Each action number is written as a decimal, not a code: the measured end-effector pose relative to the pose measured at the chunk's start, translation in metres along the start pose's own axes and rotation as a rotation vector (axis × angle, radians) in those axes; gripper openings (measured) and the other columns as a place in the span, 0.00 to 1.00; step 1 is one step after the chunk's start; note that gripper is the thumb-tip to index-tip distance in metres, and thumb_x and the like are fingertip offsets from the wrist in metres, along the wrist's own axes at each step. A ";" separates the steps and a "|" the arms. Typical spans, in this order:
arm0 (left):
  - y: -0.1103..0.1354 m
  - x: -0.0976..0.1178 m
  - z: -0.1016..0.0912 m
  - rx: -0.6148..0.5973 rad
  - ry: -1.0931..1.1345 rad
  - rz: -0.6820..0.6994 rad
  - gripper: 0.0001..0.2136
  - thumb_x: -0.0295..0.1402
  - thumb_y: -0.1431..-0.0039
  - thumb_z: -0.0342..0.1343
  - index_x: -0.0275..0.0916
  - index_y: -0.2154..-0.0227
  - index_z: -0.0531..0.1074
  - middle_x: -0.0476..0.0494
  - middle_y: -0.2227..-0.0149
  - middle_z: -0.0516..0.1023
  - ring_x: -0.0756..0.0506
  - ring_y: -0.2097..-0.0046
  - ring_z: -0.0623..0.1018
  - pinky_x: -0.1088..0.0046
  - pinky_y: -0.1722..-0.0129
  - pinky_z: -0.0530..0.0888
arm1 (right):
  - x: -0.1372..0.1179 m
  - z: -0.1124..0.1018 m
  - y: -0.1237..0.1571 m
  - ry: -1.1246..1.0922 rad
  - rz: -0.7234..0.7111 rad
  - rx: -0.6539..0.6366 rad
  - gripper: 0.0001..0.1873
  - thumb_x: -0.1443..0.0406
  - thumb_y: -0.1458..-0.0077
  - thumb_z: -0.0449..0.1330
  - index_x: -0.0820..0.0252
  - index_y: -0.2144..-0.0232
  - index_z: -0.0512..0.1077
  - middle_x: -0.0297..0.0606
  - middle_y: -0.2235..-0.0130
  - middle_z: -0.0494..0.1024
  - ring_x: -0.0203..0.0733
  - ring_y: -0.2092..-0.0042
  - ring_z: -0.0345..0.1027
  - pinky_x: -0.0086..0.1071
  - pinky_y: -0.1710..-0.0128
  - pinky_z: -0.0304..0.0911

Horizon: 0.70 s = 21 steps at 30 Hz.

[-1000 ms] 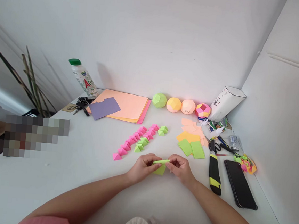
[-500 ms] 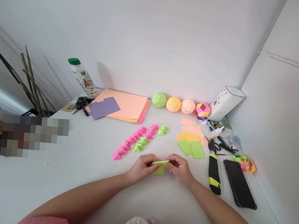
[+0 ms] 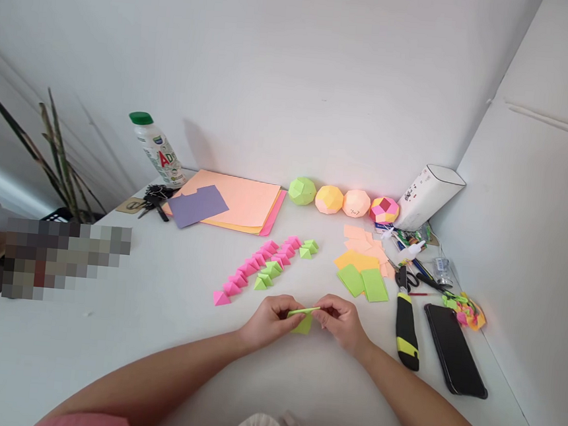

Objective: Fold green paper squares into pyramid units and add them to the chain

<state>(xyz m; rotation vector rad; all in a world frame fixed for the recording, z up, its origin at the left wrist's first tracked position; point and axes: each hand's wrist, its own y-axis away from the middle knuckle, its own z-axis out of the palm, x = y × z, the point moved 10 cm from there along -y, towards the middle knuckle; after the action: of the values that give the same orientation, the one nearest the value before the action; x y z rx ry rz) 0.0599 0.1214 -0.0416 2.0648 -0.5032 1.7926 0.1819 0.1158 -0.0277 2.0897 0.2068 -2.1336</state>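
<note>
My left hand (image 3: 268, 320) and my right hand (image 3: 341, 321) both pinch a small green paper piece (image 3: 303, 319) just above the white table (image 3: 166, 309), fingers closed on its folded top edge. Beyond my hands lie rows of folded pink paper units (image 3: 254, 263) and green paper units (image 3: 269, 273). To the right of them lie flat green paper squares (image 3: 363, 282) and orange paper squares (image 3: 363, 246).
Against the wall stand paper balls (image 3: 343, 202), a stack of coloured sheets (image 3: 235, 202), a bottle (image 3: 156, 149), keys (image 3: 153, 198) and a white box (image 3: 429, 196). A utility knife (image 3: 407, 330), scissors (image 3: 405, 276) and a phone (image 3: 455, 348) lie at the right.
Both hands stay put on the green paper piece; its top edge has tilted slightly. Nothing else has moved.
</note>
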 end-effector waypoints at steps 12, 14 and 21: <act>0.000 0.005 0.000 0.003 -0.009 -0.002 0.11 0.38 0.47 0.55 0.34 0.74 0.75 0.47 0.76 0.70 0.51 0.74 0.67 0.76 0.75 0.64 | 0.001 0.001 0.001 0.028 0.021 -0.013 0.11 0.58 0.53 0.65 0.60 0.76 0.72 0.32 0.76 0.67 0.33 0.76 0.58 0.28 0.78 0.56; 0.000 0.005 0.000 0.002 -0.001 -0.004 0.11 0.38 0.48 0.56 0.34 0.75 0.75 0.48 0.77 0.70 0.51 0.75 0.67 0.76 0.76 0.64 | 0.001 0.001 0.001 0.033 0.030 -0.012 0.12 0.58 0.54 0.65 0.60 0.77 0.71 0.31 0.76 0.67 0.33 0.76 0.58 0.28 0.79 0.55; -0.001 0.006 0.001 -0.002 0.012 0.003 0.11 0.37 0.47 0.56 0.34 0.75 0.74 0.47 0.76 0.70 0.51 0.74 0.67 0.75 0.75 0.64 | 0.001 0.001 0.000 -0.006 0.036 -0.032 0.10 0.60 0.53 0.65 0.60 0.77 0.72 0.30 0.77 0.67 0.33 0.77 0.57 0.28 0.78 0.53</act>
<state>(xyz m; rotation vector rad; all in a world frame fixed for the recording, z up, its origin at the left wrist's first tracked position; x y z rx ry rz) 0.0619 0.1216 -0.0356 2.0522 -0.5049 1.8038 0.1809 0.1153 -0.0289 2.0542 0.1998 -2.1020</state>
